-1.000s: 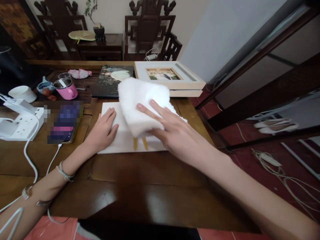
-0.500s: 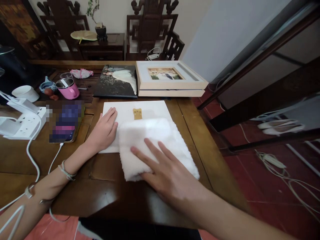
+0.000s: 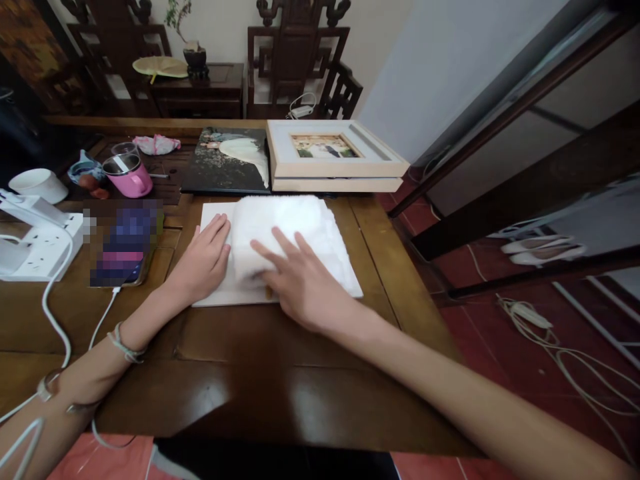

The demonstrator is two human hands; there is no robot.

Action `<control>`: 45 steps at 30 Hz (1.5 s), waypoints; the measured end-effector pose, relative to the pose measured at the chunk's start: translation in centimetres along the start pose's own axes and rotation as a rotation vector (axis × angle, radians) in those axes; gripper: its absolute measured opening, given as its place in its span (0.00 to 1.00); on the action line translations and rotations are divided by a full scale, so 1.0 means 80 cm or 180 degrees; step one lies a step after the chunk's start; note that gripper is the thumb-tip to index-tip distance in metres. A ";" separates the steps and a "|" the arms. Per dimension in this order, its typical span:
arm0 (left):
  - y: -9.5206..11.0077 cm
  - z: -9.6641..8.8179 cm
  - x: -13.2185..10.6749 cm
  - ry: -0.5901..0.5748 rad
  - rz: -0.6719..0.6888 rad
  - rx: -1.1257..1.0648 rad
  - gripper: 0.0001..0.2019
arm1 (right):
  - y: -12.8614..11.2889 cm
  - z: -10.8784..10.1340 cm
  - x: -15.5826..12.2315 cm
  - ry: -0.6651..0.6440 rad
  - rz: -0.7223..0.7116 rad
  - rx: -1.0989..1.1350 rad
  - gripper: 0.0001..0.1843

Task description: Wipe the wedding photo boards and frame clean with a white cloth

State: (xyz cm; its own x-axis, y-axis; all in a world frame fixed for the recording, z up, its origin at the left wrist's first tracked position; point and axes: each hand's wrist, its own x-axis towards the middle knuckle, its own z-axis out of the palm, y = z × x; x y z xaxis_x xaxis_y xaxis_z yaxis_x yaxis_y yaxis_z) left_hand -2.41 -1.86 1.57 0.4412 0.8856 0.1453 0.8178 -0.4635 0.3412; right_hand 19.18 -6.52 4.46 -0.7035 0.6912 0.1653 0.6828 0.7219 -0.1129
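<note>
A flat white board lies on the dark wooden table. My left hand rests flat on its left part, fingers stretched out. A folded fluffy white cloth covers most of the board. My right hand presses flat on the cloth, fingers spread. A small yellow-brown bit peeks out under the cloth near my right thumb.
Two stacked picture frames and a dark photo print lie behind the board. A phone on a cable, a white power strip, a pink mug and a white bowl sit at left. The table edge drops to a red floor at right.
My right hand slid the cloth from the far side toward me, off the board's near edge, then pushed it back up over the board. My left hand stayed put.
</note>
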 end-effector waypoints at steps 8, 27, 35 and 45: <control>0.016 -0.006 0.000 0.0017 0.0028 0.0027 0.26 | -0.045 -0.023 -0.068 0.0208 -0.0334 0.0284 0.07; 0.017 -0.004 0.011 0.1052 -0.0898 -0.1765 0.27 | -0.052 -0.021 -0.031 -0.0296 -0.0764 0.0363 0.12; 0.014 -0.002 0.001 0.0599 -0.0427 -0.0601 0.28 | 0.003 -0.026 -0.011 -0.0194 -0.0273 0.0638 0.24; 0.013 0.001 -0.010 0.0496 -0.0045 -0.0065 0.22 | 0.027 -0.016 0.082 -0.0145 0.0446 0.0257 0.26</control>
State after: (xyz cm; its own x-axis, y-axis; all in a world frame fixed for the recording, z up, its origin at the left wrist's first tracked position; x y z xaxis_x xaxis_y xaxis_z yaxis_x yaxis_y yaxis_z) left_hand -1.85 -3.08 1.71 0.3658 0.8869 0.2823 0.8151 -0.4517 0.3628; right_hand 16.26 -0.48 6.55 -0.6119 0.7849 0.0979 0.7581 0.6173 -0.2105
